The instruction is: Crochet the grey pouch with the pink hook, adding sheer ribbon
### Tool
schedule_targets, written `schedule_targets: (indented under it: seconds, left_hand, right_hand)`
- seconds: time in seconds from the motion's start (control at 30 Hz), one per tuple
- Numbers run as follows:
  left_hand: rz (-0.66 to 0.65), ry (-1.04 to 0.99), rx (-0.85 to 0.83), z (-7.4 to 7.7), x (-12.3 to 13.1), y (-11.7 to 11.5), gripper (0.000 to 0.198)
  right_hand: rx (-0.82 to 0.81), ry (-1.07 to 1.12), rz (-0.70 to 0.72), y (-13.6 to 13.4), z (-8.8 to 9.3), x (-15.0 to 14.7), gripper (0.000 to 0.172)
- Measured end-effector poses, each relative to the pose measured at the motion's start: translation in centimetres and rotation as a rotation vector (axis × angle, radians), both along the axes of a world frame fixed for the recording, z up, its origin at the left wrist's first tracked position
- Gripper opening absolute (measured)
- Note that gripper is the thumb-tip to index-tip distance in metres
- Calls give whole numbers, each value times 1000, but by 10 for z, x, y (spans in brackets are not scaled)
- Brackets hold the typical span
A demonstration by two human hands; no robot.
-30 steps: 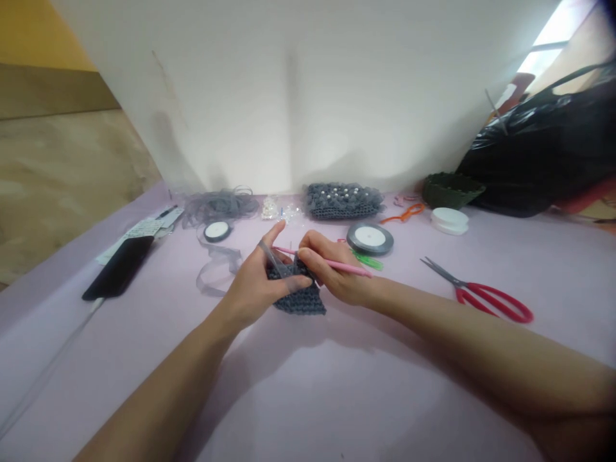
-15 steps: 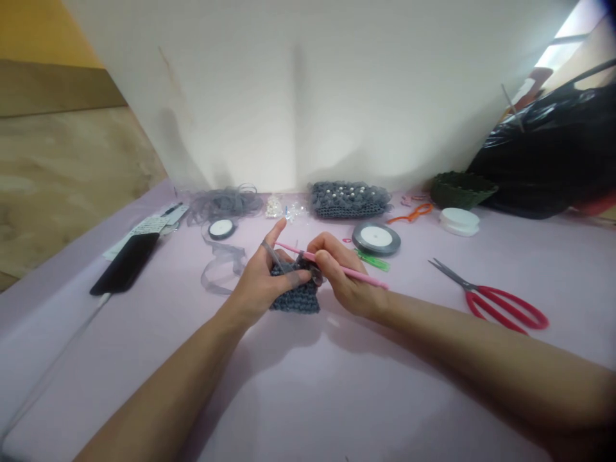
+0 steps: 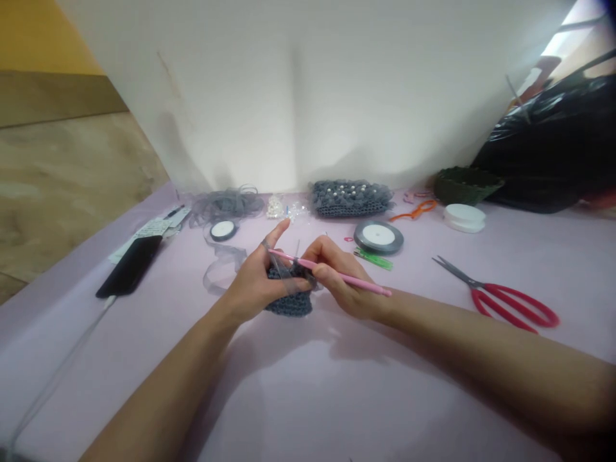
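"What is our left hand (image 3: 255, 285) doing?"

"We curl its fingers and press the thumb in, pinching a dense, knobbly grey crocheted panel (image 3: 289, 307) above the smooth lilac table cover (image 3: 308, 398). Its forefinger stands raised, with a thin strand of sheer grey ribbon (image 3: 275, 258) running up to it."

"And our right hand (image 3: 346, 287)?"

"Its thumb and fingers close together, pinching a slim, glossy pink crochet hook (image 3: 368, 286) like a pencil. The hook's tip meets the panel's top edge, though our fingers crowd the spot."

"What lies nearest?"

"Just beyond our right hand sits a flat, round spool of grey satin ribbon (image 3: 378, 237). Farther right lie red-looped steel scissors (image 3: 507, 307). Beyond our left hand sprawls a wispy tangle of sheer grey ribbon (image 3: 226, 206)."
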State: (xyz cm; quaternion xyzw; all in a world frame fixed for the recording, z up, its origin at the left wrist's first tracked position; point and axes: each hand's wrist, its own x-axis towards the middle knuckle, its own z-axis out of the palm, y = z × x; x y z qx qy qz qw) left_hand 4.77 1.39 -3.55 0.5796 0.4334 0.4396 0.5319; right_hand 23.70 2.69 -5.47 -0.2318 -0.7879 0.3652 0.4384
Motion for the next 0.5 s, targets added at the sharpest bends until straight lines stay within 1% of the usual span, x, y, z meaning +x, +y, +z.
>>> schedule_targets:
  seconds: [0.17, 0.3, 0.4, 0.5]
  left_hand:
    - [38, 99, 39, -5, 3, -1, 97]
    - [31, 92, 9, -6, 3, 0, 98]
    - [19, 101, -23, -4, 1, 1, 100]
    - [12, 96, -29, -3, -1, 2, 98]
  right_hand:
    - [12, -24, -20, 2, -3, -1, 26]
    - [4, -9, -9, 0, -4, -2, 27]
    - [-4, -6, 19, -1, -1, -1, 28]
    - [-4, -75, 83, 2, 5, 3, 32]
